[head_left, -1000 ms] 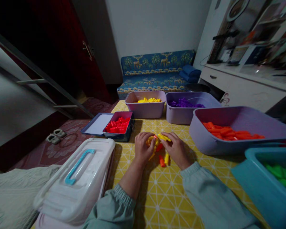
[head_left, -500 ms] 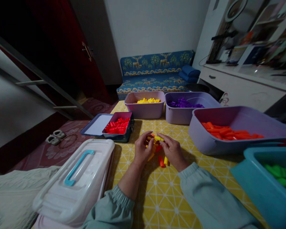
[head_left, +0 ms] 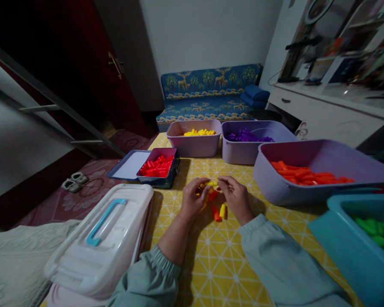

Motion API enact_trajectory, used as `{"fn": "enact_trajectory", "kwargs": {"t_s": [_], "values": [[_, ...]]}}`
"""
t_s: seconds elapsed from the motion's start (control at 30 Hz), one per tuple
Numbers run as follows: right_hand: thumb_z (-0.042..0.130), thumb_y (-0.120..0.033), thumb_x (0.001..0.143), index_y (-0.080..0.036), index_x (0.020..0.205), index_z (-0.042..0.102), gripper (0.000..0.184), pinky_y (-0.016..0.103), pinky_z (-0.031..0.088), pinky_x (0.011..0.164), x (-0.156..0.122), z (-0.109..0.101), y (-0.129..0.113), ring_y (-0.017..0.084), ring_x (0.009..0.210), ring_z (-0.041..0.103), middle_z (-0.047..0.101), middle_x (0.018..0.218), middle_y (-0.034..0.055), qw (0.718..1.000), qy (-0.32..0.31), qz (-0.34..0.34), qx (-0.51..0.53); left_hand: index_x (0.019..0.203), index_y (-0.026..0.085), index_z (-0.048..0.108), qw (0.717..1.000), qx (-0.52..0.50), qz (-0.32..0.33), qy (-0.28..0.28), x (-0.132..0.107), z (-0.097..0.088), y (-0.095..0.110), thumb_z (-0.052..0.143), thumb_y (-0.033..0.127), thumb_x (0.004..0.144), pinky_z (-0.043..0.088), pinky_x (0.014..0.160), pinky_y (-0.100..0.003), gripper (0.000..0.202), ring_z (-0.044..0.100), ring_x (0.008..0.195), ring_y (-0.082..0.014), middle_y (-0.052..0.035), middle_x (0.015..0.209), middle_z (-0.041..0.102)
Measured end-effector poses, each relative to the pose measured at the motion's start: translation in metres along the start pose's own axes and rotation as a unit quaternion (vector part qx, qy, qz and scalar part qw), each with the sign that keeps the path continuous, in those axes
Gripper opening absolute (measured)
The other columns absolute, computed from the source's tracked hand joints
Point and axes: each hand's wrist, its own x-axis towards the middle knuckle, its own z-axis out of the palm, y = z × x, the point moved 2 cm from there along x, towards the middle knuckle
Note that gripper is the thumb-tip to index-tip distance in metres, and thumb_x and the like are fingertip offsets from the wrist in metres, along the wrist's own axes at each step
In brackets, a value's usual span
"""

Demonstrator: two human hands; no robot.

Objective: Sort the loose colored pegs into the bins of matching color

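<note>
My left hand [head_left: 193,198] and my right hand [head_left: 236,197] meet above the middle of the table, each with its fingertips pinched on a small yellow plastic building piece [head_left: 213,183]. It spans the gap between them. Just beneath, partly hidden by my fingers, are more pieces, among them a red one [head_left: 213,195]. Nearer to me an orange-red piece [head_left: 216,214] lies beside a yellow tapered piece [head_left: 223,211] on the yellow patterned tablecloth [head_left: 217,264]. Fine detail at the fingertips is too small to make out.
Behind my hands stand a bin of yellow pieces [head_left: 193,147] and one of purple pieces [head_left: 240,151]. Bins of orange [head_left: 281,194] and green pieces [head_left: 348,230] flank the right. Leftward are an open case of red pieces [head_left: 160,183] and a white-lidded box [head_left: 124,230].
My right hand has shifted slightly right, and its fingertips now sit at the right end of the yellow piece. The left hand stays nearly in place. The view has tilted a little.
</note>
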Motion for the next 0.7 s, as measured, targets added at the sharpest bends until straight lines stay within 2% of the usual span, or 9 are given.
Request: {"fn": "enact_trajectory", "kwargs": {"t_s": [0.07, 0.13, 0.27, 0.4, 0.5, 0.6, 0.67, 0.7], "values": [[0.060, -0.048, 0.086, -0.018, 0.101, 0.065, 0.034, 0.030, 0.055, 0.067, 0.003, -0.002, 0.011, 0.018, 0.074, 0.068, 0.070, 0.089, 0.0070, 0.996, 0.024, 0.074, 0.044, 0.102, 0.019, 0.069, 0.999, -0.014, -0.022, 0.023, 0.000, -0.001, -0.003, 0.061, 0.030, 0.089, 0.052, 0.066, -0.025, 0.018, 0.066, 0.078, -0.0159, -0.0077, 0.095, 0.071], [0.060, -0.052, 0.082, -0.017, 0.100, 0.063, 0.040, 0.031, 0.055, 0.065, 0.005, -0.004, 0.020, 0.018, 0.072, 0.068, 0.069, 0.089, 0.0082, 0.991, 0.041, 0.112, 0.063, 0.105, 0.020, 0.070, 0.997, -0.040, -0.050, 0.049, 0.000, -0.002, -0.007, 0.061, 0.032, 0.089, 0.054, 0.068, -0.026, 0.021, 0.067, 0.082, -0.0169, -0.0082, 0.101, 0.070], [0.059, -0.054, 0.081, -0.016, 0.098, 0.062, 0.041, 0.031, 0.054, 0.062, 0.007, -0.006, 0.028, 0.019, 0.070, 0.068, 0.069, 0.087, 0.0088, 0.988, 0.048, 0.126, 0.070, 0.109, 0.020, 0.069, 0.984, -0.102, -0.114, 0.087, 0.003, -0.003, -0.009, 0.063, 0.037, 0.087, 0.056, 0.064, -0.025, 0.029, 0.068, 0.080, -0.0169, -0.0091, 0.106, 0.069], [0.061, -0.052, 0.079, -0.017, 0.096, 0.063, 0.039, 0.032, 0.053, 0.065, 0.007, -0.006, 0.028, 0.019, 0.072, 0.066, 0.069, 0.087, 0.0091, 0.989, 0.047, 0.122, 0.068, 0.107, 0.015, 0.069, 0.967, -0.166, -0.172, 0.090, 0.026, -0.007, 0.002, 0.070, 0.037, 0.081, 0.054, 0.057, -0.024, 0.035, 0.067, 0.068, -0.0152, -0.0077, 0.092, 0.071], [0.063, -0.052, 0.077, -0.018, 0.094, 0.064, 0.038, 0.034, 0.054, 0.072, 0.008, -0.006, 0.028, 0.021, 0.081, 0.065, 0.070, 0.093, 0.0092, 0.990, 0.050, 0.114, 0.071, 0.100, 0.012, 0.069, 0.934, -0.275, -0.223, 0.053, 0.068, -0.010, 0.015, 0.076, 0.035, 0.074, 0.054, 0.059, -0.025, 0.035, 0.065, 0.062, -0.0133, -0.0060, 0.082, 0.071], [0.064, -0.055, 0.075, -0.018, 0.095, 0.063, 0.041, 0.034, 0.054, 0.067, 0.008, -0.004, 0.031, 0.020, 0.072, 0.065, 0.070, 0.089, 0.0089, 0.987, 0.049, 0.124, 0.084, 0.095, 0.010, 0.066, 0.899, -0.365, -0.238, 0.038, 0.129, -0.012, 0.028, 0.075, 0.022, 0.074, 0.054, 0.069, -0.025, 0.026, 0.064, 0.064, -0.0106, -0.0056, 0.081, 0.071], [0.065, -0.056, 0.074, -0.017, 0.096, 0.061, 0.045, 0.033, 0.054, 0.063, 0.008, -0.004, 0.032, 0.018, 0.066, 0.064, 0.069, 0.087, 0.0089, 0.985, 0.049, 0.134, 0.094, 0.097, 0.009, 0.063, 0.889, -0.371, -0.259, 0.064, 0.171, -0.013, 0.033, 0.067, 0.012, 0.079, 0.055, 0.072, -0.026, 0.019, 0.064, 0.064, -0.0095, -0.0047, 0.080, 0.068], [0.065, -0.057, 0.074, -0.017, 0.097, 0.061, 0.046, 0.032, 0.054, 0.062, 0.008, -0.003, 0.032, 0.018, 0.065, 0.065, 0.069, 0.087, 0.0088, 0.984, 0.049, 0.138, 0.099, 0.100, 0.009, 0.062, 0.882, -0.370, -0.277, 0.097, 0.189, -0.013, 0.034, 0.061, 0.008, 0.081, 0.055, 0.074, -0.025, 0.019, 0.064, 0.066, -0.0091, -0.0047, 0.081, 0.067]]}}
